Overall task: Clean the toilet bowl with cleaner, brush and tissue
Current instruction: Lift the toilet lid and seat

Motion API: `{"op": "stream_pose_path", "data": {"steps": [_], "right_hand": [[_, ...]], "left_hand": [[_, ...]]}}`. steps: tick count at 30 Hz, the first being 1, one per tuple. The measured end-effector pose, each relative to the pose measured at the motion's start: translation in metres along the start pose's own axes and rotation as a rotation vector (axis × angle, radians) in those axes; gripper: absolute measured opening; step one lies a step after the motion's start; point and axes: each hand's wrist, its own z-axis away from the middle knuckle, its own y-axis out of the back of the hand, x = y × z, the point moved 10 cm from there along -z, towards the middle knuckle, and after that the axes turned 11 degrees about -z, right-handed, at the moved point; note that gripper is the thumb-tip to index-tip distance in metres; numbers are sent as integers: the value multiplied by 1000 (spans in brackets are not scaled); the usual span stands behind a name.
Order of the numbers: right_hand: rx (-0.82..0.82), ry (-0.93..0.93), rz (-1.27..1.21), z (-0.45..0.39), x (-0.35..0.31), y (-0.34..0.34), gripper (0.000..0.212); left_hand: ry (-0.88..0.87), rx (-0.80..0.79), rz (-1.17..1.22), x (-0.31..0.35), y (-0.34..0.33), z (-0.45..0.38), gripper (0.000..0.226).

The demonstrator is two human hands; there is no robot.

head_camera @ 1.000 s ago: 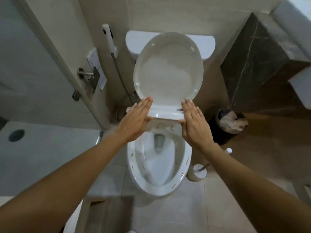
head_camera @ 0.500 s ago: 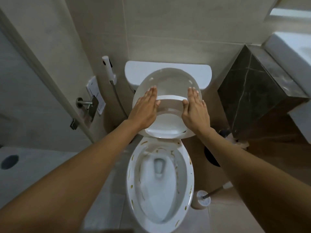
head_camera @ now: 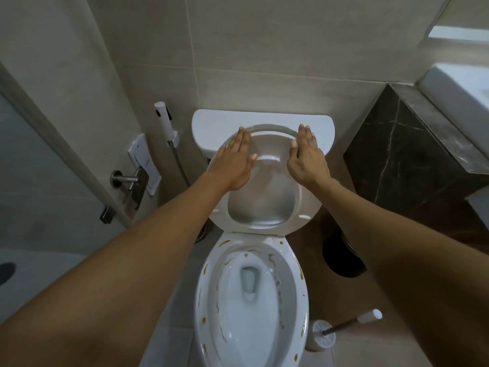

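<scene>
The white toilet bowl (head_camera: 301, 295) lies open below me, with yellow-brown streaks on its rim and inner walls and water at the bottom. The seat ring (head_camera: 308, 205) and the lid behind it are raised against the white tank (head_camera: 211, 125). My left hand (head_camera: 234, 162) presses flat on the ring's left side, fingers straight. On the ring's right side my right hand (head_camera: 307, 160) presses flat as well. A toilet brush (head_camera: 352, 323) with a white handle tip stands in its white holder (head_camera: 321, 337) on the floor right of the bowl.
A bidet sprayer (head_camera: 164, 120) hangs on the wall left of the tank. A steel paper holder (head_camera: 132, 181) sits on the left partition. A dark bin (head_camera: 341, 255) stands right of the toilet under a dark marble counter (head_camera: 412, 147). No cleaner bottle or tissue shows.
Both hands have pushed the seat ring from low over the bowl up against the lid and tank. The view has dropped, so the whole stained bowl shows.
</scene>
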Motion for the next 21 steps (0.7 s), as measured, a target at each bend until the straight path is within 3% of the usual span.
{"op": "stream_pose_path", "data": {"steps": [9, 21], "right_hand": [[-80, -30, 50, -8, 3, -6, 59], [-172, -37, 362, 6, -8, 11, 67]], "left_hand": [[31, -113, -60, -4, 2, -17, 65], [72, -184, -180, -4, 26, -5, 64]]}}
